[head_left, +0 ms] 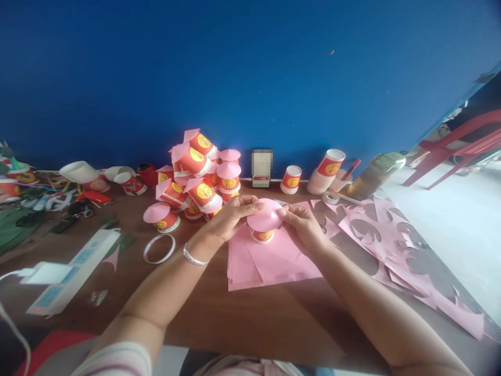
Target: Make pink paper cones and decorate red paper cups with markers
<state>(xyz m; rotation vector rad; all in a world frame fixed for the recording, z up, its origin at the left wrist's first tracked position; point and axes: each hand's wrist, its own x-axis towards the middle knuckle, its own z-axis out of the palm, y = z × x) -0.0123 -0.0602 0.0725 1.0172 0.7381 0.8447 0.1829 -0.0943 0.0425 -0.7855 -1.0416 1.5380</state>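
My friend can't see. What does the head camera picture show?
The left hand and right hand hold a pink paper cap on a small red cup over pink sheets on a table. Behind, a pile of capped cups sits by a blue wall.

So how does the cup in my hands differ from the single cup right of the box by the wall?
The held cup wears a pink paper cap; the wall cup has none. Left hand and right hand grip the held cup above pink sheets; the wall cup stands untouched on the table. Both are red with a yellow emblem.
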